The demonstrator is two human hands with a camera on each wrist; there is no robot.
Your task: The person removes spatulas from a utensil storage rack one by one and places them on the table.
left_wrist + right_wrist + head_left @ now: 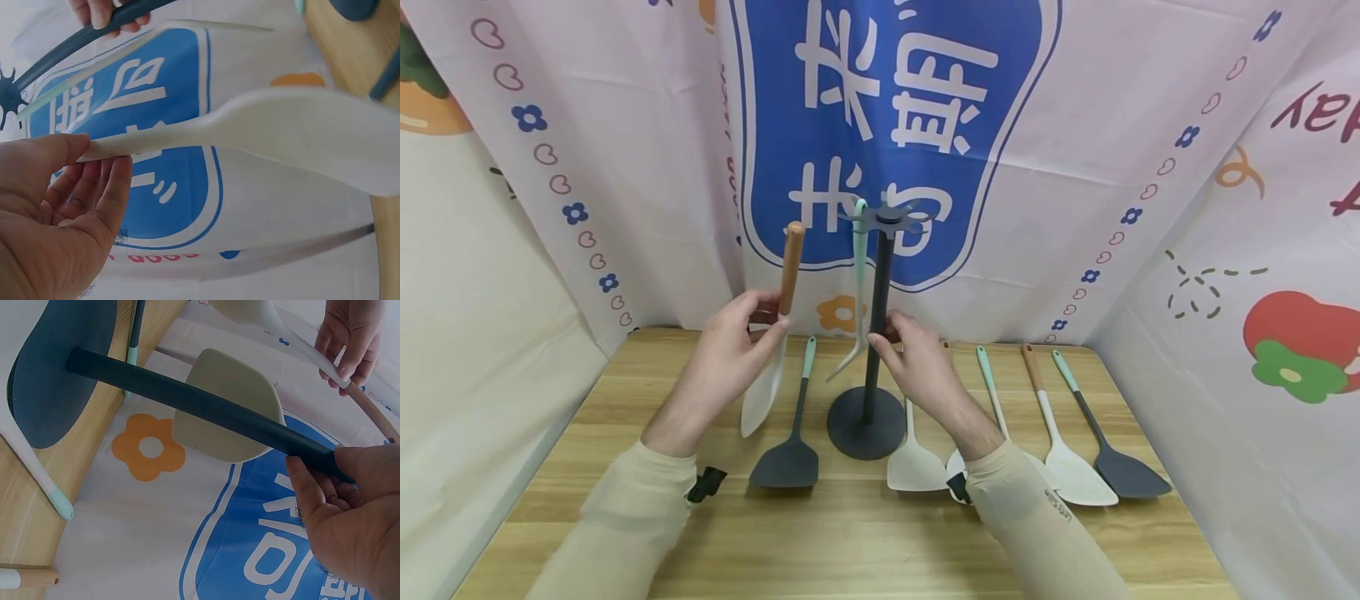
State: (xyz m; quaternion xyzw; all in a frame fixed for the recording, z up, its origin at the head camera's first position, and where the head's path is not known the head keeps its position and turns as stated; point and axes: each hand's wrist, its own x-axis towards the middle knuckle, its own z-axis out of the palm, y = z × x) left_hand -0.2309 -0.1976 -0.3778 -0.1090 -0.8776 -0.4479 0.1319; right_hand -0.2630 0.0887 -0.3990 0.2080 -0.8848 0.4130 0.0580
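Note:
My left hand (pixel 726 346) pinches a white cooking spoon (pixel 281 134) near where its wooden handle (pixel 791 267) begins. The handle points up; the broad, curved white head hangs down, left of a dark utensil stand (pixel 867 425). My right hand (pixel 921 354) grips the stand's post (pixel 206 409) between thumb and fingers. From the left side of its hooked top (pixel 889 217) hangs a spatula with a mint handle (pixel 860 242); its cream head (pixel 231 440) shows behind the post in the right wrist view. The spoon is apart from the stand.
A dark mint-handled spatula (pixel 786 462) lies left of the base. On the right lie a cream spatula (pixel 917 467), a partly hidden mint-handled utensil (pixel 992 392), a white wooden-handled turner (pixel 1078 475) and a dark turner (pixel 1131 473). Printed cloth (pixel 662 208) hangs behind the wooden table (pixel 850 542).

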